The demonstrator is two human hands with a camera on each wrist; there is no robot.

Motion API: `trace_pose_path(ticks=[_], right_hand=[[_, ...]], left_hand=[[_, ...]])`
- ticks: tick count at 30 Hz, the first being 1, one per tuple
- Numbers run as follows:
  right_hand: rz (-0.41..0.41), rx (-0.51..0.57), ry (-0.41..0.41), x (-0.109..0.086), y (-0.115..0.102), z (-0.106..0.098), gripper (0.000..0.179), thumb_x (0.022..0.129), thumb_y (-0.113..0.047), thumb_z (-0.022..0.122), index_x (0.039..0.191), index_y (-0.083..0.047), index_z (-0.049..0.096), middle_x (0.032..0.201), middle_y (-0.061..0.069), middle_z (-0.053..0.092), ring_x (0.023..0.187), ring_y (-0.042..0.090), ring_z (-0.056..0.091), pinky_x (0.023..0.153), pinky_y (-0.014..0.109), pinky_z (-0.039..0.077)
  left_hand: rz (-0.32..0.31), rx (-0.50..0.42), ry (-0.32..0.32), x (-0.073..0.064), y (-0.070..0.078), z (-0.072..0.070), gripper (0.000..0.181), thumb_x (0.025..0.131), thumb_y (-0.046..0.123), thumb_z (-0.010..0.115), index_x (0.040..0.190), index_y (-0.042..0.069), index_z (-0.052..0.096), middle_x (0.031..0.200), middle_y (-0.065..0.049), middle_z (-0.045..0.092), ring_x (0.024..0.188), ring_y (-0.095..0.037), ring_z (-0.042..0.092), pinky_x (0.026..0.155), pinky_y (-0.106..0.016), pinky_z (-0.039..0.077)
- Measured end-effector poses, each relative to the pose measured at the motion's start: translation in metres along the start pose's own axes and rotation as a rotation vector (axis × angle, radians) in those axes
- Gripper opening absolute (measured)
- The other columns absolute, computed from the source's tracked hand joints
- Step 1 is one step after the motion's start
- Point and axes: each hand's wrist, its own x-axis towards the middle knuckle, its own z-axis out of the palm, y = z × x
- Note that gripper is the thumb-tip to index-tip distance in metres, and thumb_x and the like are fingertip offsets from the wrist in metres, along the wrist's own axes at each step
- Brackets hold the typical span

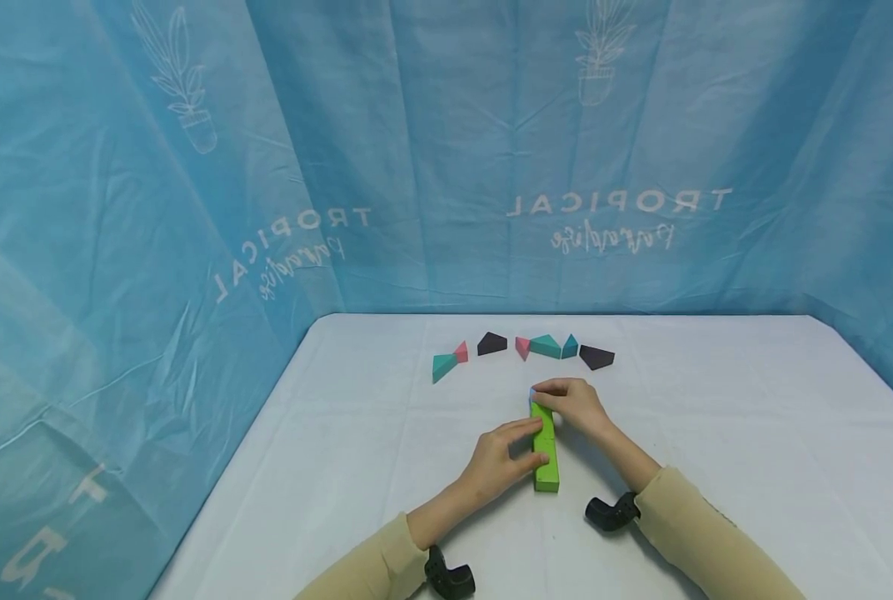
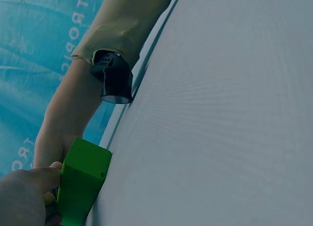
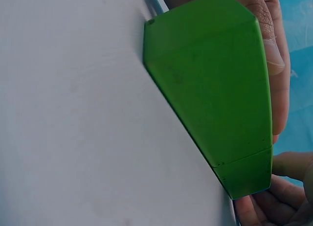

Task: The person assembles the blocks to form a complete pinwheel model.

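Looking bright green, long flat-sided bar (image 1: 547, 472), crosswise seam (image 3: 244, 158), blue piece (image 1: 532, 396) beyond

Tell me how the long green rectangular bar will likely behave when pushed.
The long green rectangular bar looks stiff, given its straight edges. Lying on a flat face, it should slide rather than roll. The seam across it suggests abutting pieces that might separate.

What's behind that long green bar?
At the far end of the green bar, a blue piece peeks out; the right hand hides the rest, so its shape is unclear. Farther back, loose colored blocks lie on the table.
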Motion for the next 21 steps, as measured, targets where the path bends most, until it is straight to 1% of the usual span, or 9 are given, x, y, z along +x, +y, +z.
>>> trace_pose_path(ticks=[2,4,7,9,11,12,16,21], right_hand=[[-0.003,0.007,0.004,0.000,0.000,-0.001,0.028,0.089,-0.025,0.067,0.109,-0.006,0.071,0.109,0.009,0.068,0.108,0.030,0.058,0.094,0.050,0.043],[-0.019,0.043,-0.002,0.001,0.000,-0.003,0.029,0.089,-0.026,0.067,0.110,-0.006,0.071,0.109,0.008,0.068,0.109,0.028,0.058,0.094,0.048,0.043],[-0.059,0.158,-0.016,0.005,-0.001,-0.011,0.032,0.089,-0.028,0.067,0.112,-0.006,0.069,0.112,0.007,0.067,0.109,0.023,0.059,0.095,0.045,0.045],[-0.096,0.239,-0.031,0.007,-0.002,-0.019,0.036,0.090,-0.030,0.066,0.116,-0.005,0.067,0.115,0.008,0.065,0.110,0.021,0.058,0.096,0.044,0.044],[-0.127,0.299,-0.032,0.010,-0.002,-0.029,0.040,0.090,-0.031,0.065,0.120,-0.004,0.065,0.120,0.010,0.063,0.112,0.020,0.057,0.097,0.043,0.044],[-0.139,0.312,-0.026,0.012,-0.001,-0.034,0.042,0.090,-0.032,0.065,0.122,-0.004,0.063,0.121,0.011,0.062,0.112,0.019,0.057,0.097,0.042,0.043],[-0.153,0.312,0.016,0.021,0.005,-0.055,0.047,0.091,-0.035,0.063,0.127,-0.004,0.059,0.126,0.011,0.059,0.111,0.014,0.056,0.096,0.042,0.044],[-0.125,0.246,0.107,0.030,0.019,-0.078,0.049,0.091,-0.038,0.063,0.128,-0.006,0.059,0.127,0.007,0.059,0.110,0.011,0.055,0.094,0.041,0.045]], left_hand=[[-0.003,0.003,-0.001,0.000,0.000,0.000,0.048,0.084,0.021,0.073,0.125,0.000,0.060,0.128,-0.007,0.058,0.121,-0.017,0.051,0.100,-0.027,0.040],[-0.010,0.003,-0.005,0.000,0.000,0.000,0.048,0.084,0.021,0.073,0.125,0.000,0.059,0.128,-0.007,0.058,0.121,-0.017,0.051,0.100,-0.027,0.040],[-0.024,-0.001,-0.011,0.000,0.000,0.000,0.048,0.085,0.023,0.072,0.126,0.001,0.059,0.128,-0.007,0.058,0.121,-0.017,0.050,0.100,-0.028,0.040],[-0.031,-0.002,-0.014,0.000,0.000,0.000,0.049,0.085,0.024,0.072,0.126,0.001,0.059,0.129,-0.006,0.058,0.121,-0.017,0.050,0.100,-0.028,0.040],[-0.035,-0.004,-0.017,0.000,0.001,-0.001,0.049,0.085,0.025,0.071,0.127,0.001,0.059,0.129,-0.006,0.058,0.122,-0.017,0.050,0.100,-0.028,0.040],[-0.035,-0.004,-0.016,0.000,0.001,-0.001,0.049,0.085,0.025,0.071,0.127,0.002,0.059,0.129,-0.006,0.058,0.122,-0.017,0.050,0.100,-0.028,0.040],[-0.040,-0.012,-0.016,0.001,0.001,-0.001,0.049,0.085,0.024,0.072,0.126,0.002,0.059,0.129,-0.006,0.058,0.122,-0.017,0.050,0.100,-0.028,0.040],[-0.047,-0.024,-0.018,0.000,0.002,0.000,0.048,0.086,0.025,0.071,0.126,0.002,0.059,0.128,-0.005,0.058,0.122,-0.016,0.050,0.101,-0.028,0.039]])
